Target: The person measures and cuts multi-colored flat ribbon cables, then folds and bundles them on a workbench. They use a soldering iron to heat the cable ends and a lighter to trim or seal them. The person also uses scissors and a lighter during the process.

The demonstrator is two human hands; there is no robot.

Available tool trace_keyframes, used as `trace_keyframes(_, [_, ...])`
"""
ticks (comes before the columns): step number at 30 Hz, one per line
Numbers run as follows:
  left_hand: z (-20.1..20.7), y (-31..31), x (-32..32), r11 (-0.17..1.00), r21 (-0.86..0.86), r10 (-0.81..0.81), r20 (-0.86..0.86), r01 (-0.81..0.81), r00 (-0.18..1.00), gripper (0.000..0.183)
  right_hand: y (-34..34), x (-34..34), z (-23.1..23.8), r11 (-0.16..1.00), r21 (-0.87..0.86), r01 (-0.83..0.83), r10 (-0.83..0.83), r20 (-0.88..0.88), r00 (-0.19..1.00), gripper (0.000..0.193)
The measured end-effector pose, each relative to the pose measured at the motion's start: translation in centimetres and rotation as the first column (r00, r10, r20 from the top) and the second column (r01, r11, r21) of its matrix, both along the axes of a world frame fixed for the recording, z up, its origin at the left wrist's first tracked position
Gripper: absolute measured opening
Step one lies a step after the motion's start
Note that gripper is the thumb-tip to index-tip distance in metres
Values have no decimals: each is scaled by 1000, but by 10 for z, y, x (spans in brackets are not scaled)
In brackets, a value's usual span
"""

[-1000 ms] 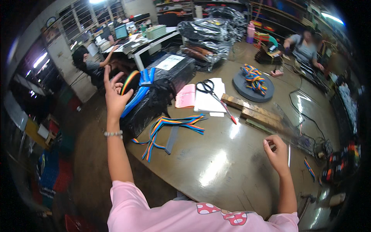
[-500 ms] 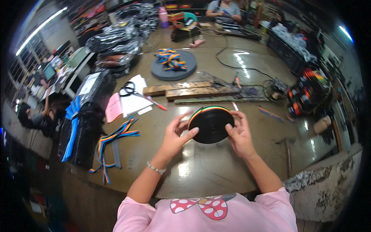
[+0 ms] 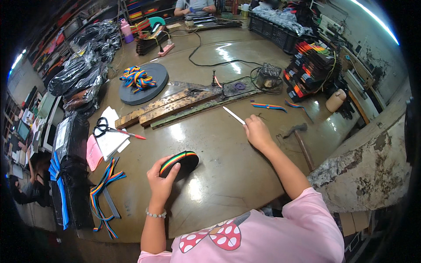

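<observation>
Glossy tabletop (image 3: 228,151) is gleaming while the left hand (image 3: 160,180) is pinching a round, stripe-edged black strap roll (image 3: 187,165) jutting toward 2 o'clock, the right hand (image 3: 258,133) half-curling at a slim white stick (image 3: 233,115) toward 10, grip unclear.

Open tabletop (image 3: 223,175) between hands (image 3: 160,180) (image 3: 258,134), wooden bars (image 3: 175,108) beyond, hammer (image 3: 303,147) rightward

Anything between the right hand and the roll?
Nothing visible. The left hand holds the roll; the right hand is apart from it, fingertips at the near end of the white stick. Only tabletop shows between hand and roll.
</observation>
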State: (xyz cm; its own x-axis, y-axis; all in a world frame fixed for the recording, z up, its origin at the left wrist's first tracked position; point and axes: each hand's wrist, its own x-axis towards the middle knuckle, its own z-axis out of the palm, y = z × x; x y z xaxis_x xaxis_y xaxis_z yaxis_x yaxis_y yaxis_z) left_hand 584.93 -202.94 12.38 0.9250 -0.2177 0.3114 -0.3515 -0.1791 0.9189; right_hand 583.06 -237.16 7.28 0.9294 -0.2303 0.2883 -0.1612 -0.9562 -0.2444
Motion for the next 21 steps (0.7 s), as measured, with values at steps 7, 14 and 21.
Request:
trace_keyframes(7, [-3, -1, -3, 997, 60, -58, 54, 54, 997, 26, -103, -30, 32, 998, 44, 47, -40, -153, 987, 20])
trace_keyframes(14, [-6, 0, -2, 998, 67, 12, 79, -17, 997, 23, -126, 18, 7, 996, 58, 67, -65, -30, 997, 25])
trace_keyframes(21, [-7, 0, 0, 997, 83, -12, 92, 5, 996, 23, -147, -1, 35, 956, 49, 291, -291, 9, 957, 20])
